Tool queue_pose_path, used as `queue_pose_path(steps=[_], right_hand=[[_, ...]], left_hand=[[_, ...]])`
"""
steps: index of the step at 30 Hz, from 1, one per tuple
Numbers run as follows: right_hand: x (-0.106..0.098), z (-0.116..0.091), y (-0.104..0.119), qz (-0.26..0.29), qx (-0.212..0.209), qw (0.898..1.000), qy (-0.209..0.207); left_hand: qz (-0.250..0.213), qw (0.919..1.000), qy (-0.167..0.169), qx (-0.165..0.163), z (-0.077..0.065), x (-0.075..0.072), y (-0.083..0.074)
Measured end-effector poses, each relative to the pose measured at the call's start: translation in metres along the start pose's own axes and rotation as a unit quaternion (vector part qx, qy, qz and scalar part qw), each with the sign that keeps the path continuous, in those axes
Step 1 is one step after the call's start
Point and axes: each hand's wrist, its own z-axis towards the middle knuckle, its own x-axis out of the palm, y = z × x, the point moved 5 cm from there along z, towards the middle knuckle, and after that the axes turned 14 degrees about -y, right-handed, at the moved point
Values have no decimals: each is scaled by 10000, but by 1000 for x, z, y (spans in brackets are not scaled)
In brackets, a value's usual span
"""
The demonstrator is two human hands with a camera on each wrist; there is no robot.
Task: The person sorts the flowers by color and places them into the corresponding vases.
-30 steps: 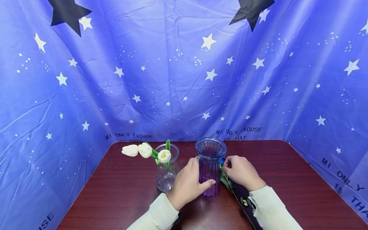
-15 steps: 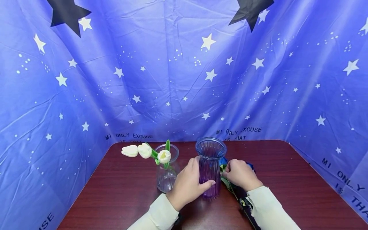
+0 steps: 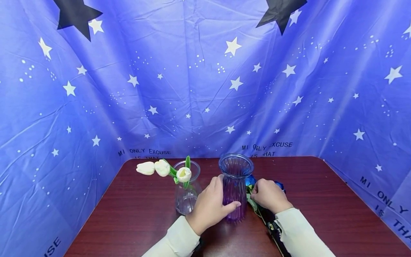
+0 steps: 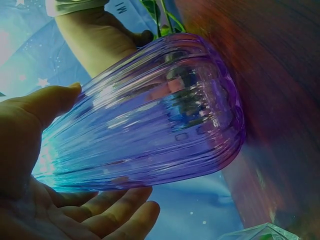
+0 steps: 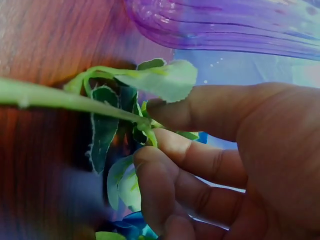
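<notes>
The left hand is curved around the side of a purple vase, with the thumb laid across the near face and the fingers wrapped toward the far side, so the vase is gripped below its flared rim. The wrist is angled inward, and the forearm is brought up from the lower edge in a pale left sleeve.

The right hand is held just beside the vase, its back turned upward and its fingers bent. In the right wrist view, a green stem is pinched between thumb and forefinger near some leaves, while the other fingers are folded below. Blue flowers are seen beside this hand, partly covered by it. The right forearm is covered by a pale right sleeve.

The vase is held upright over the middle of a red-brown table. To its left, a clear vase is placed, in which white tulips are held, their heads leaned leftward. Behind everything, a blue starry cloth is hung.
</notes>
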Motion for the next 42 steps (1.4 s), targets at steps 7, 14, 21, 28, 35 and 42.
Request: queue_pose_path(steps=[7,14,21,28,35,42], right_hand=[[1,-1,-1,-83,39,9999,73],[-1,0,-3,-86,204,9997,51],[-9,1,-3,-114,242,9996,-50],[-19,2,2,-67,173,9997,-149],[-32,3,4,-34,135,9995,-297],[-49,6,6,100,141,9978,-639]], left_hand=[[-4,9999,127,-79,1,1,0],[-36,9997,209,-147,1,1,1],[-26,9997,192,-114,0,1,0],[70,9998,174,-56,0,1,0],[8,9998,158,-74,0,3,1],[-526,9979,254,-297,-1,5,4]])
